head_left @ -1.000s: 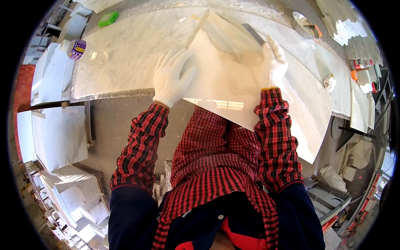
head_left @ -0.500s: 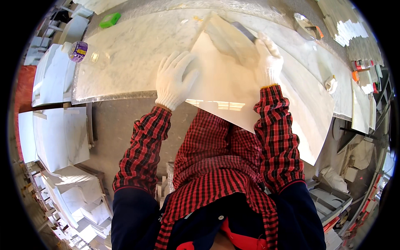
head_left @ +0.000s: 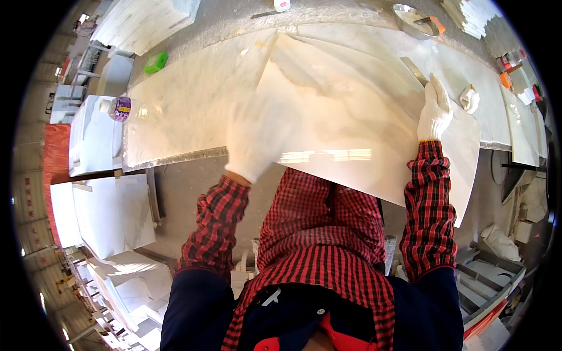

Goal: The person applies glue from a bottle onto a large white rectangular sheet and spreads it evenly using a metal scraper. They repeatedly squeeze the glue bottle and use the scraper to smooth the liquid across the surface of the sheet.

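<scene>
Just now, my right hand (head_left: 435,108) has travelled across the polished marble slab (head_left: 345,120) toward its right end, sitting near a crumpled white bundle (head_left: 469,98) instead of over the middle. Its grip is closed on a flat grey tool (head_left: 414,71), which went along with it and points up and left. My left hand (head_left: 254,134) has blurred by the slab's left edge, so I take it to be moving; whether that grip holds anything, I cannot tell. The slab lies askew on the longer pale surface (head_left: 181,117), overhanging its near edge. To me, the shift leaves the slab's middle uncovered, with the tool toward the right.
</scene>
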{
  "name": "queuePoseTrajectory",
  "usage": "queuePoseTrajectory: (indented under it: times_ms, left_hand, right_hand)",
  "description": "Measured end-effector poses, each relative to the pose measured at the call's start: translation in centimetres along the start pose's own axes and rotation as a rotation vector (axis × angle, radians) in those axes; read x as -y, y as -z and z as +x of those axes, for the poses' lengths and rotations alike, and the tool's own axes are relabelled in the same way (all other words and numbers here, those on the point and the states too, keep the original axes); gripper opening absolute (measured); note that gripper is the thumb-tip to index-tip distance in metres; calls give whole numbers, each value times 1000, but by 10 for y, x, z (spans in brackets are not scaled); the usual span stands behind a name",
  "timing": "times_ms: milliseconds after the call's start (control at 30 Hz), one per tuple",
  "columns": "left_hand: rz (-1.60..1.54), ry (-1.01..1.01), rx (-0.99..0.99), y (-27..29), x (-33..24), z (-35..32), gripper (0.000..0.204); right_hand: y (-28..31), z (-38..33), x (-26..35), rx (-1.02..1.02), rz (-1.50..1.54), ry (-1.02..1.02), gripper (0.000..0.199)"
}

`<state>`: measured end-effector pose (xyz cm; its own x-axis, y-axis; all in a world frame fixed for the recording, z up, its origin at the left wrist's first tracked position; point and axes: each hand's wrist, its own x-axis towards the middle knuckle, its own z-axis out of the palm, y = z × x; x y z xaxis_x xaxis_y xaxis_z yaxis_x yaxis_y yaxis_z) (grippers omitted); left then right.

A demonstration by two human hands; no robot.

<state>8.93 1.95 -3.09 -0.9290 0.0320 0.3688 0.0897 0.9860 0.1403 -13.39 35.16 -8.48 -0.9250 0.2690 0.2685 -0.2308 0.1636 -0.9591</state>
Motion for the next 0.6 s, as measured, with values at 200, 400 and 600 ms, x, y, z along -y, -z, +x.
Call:
queuePoseTrajectory:
  times_ms: [200,400,600]
  left_hand:
    - [-329,-351,272,-13,-89,22,58]
    - [-238,-597,365,-54,-60,50,53]
    - [-302,-314,210,-54,-34,77,49]
  right_hand:
    - [-8,-3,-7,14,1,-2,27]
    - [-15,-6,-6,19,-13,12,27]
    - [-8,-2,-8,23,-39,16,27]
